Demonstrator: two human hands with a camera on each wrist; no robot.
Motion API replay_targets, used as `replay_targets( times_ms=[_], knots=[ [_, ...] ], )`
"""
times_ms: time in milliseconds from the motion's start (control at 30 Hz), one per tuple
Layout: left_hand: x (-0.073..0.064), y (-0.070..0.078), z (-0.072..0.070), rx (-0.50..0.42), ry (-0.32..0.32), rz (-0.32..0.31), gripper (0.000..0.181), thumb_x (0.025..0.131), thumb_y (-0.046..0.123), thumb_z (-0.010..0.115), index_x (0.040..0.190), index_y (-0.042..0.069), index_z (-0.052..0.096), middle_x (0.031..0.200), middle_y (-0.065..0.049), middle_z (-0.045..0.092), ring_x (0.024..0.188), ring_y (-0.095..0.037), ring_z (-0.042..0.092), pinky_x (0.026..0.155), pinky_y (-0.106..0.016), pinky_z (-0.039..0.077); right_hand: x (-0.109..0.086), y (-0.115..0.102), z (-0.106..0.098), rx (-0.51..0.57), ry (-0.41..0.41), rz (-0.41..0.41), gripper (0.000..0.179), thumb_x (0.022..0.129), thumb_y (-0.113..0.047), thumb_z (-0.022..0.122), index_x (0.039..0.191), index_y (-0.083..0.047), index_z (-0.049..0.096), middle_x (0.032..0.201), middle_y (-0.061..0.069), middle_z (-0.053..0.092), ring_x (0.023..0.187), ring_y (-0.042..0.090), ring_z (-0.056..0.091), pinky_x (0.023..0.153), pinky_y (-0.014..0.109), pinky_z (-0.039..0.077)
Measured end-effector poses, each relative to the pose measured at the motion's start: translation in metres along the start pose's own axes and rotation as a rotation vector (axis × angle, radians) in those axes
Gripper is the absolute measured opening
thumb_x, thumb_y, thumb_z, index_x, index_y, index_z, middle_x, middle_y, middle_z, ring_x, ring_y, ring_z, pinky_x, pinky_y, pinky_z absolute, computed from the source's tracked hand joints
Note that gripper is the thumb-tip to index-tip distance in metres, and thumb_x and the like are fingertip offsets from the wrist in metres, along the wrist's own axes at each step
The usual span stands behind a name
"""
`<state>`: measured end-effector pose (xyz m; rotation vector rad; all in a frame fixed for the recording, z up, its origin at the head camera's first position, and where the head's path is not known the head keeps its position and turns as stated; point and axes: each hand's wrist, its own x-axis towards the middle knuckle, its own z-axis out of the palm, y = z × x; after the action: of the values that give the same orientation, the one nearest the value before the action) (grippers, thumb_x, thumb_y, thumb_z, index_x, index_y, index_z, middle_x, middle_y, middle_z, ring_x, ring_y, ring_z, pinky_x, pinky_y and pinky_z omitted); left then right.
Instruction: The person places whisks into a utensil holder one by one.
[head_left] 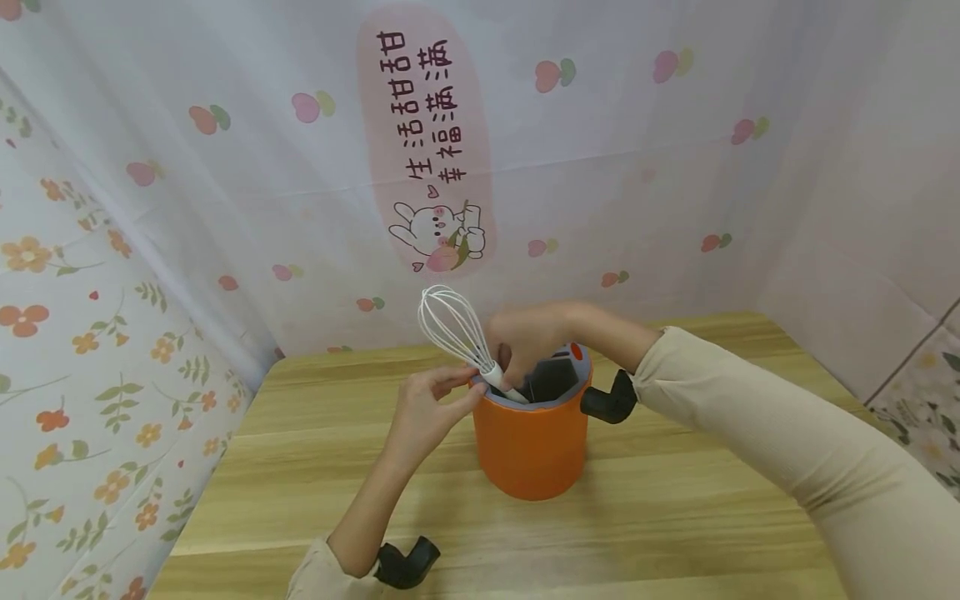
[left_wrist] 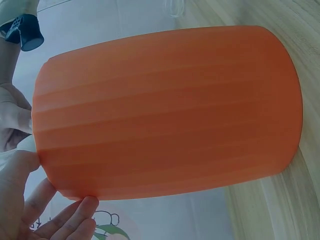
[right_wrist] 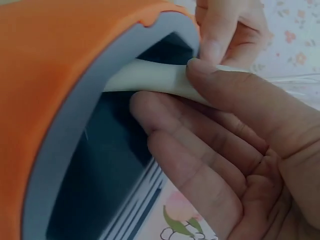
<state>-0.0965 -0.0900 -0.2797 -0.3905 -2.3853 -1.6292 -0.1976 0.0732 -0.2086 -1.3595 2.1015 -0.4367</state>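
Note:
A white whisk leans out of an orange utensil holder, wires up and to the left, handle end inside the grey rim. My right hand reaches over the holder and pinches the whisk's handle between thumb and fingers. With thumb and fingers at the rim's left side, my left hand grips the holder, close by the whisk. Inside the holder stands a dark utensil head, and a slotted part shows in the right wrist view. The handle's lower end is hidden.
The holder stands upright on a wooden table. Behind the table hangs a pale curtain with printed fruit and a rabbit. A flowered cloth hangs at the left. Black wrist mounts stick out from both sleeves.

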Motion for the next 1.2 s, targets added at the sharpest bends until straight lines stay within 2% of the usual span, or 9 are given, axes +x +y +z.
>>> replay_targets(
  times_ms=[300,633,900,1067,1200],
  knots=[
    [0.0,0.0,0.0,-0.002,0.0,-0.01,0.023,0.079,0.004,0.071,0.1,-0.004,0.069,0.098,-0.014,0.067,0.095,-0.026,0.064,0.092,-0.042,0.045,0.002,0.0,0.003,0.056,-0.026,0.065,0.022,0.078,0.003,0.068,0.098,-0.002,0.06,0.074,0.006,0.066,0.064,0.016,0.063,0.058,0.028,0.054],
    [0.0,-0.001,0.001,0.01,0.001,-0.011,0.023,0.079,0.003,0.07,0.1,-0.005,0.069,0.099,-0.015,0.067,0.095,-0.027,0.064,0.091,-0.041,0.045,-0.002,0.004,0.006,0.1,0.008,0.09,0.015,0.081,-0.003,0.067,0.096,-0.002,0.062,0.077,0.005,0.067,0.065,0.018,0.065,0.058,0.03,0.055],
    [0.008,-0.033,0.005,-0.009,0.023,-0.012,0.024,0.078,0.012,0.074,0.099,0.002,0.071,0.101,-0.009,0.067,0.094,-0.021,0.064,0.092,-0.039,0.045,-0.016,0.006,0.006,0.096,0.048,0.156,0.012,0.084,-0.009,0.066,0.092,-0.001,0.069,0.08,0.009,0.069,0.068,0.019,0.067,0.061,0.028,0.055],
    [0.008,-0.036,0.005,-0.001,0.019,-0.005,0.026,0.078,0.017,0.074,0.102,0.008,0.072,0.102,-0.004,0.067,0.094,-0.017,0.064,0.092,-0.038,0.045,-0.025,0.01,0.007,0.094,0.052,0.172,0.014,0.086,-0.012,0.064,0.09,0.001,0.07,0.078,0.008,0.069,0.069,0.016,0.067,0.062,0.026,0.055],
    [0.008,-0.035,0.005,0.005,0.012,-0.009,0.025,0.078,0.02,0.074,0.101,0.011,0.072,0.101,-0.001,0.067,0.094,-0.015,0.064,0.092,-0.038,0.045,-0.033,0.012,0.009,0.105,0.074,0.152,0.015,0.087,-0.011,0.063,0.089,0.002,0.07,0.078,0.008,0.069,0.069,0.016,0.067,0.063,0.026,0.055]
  ],
)
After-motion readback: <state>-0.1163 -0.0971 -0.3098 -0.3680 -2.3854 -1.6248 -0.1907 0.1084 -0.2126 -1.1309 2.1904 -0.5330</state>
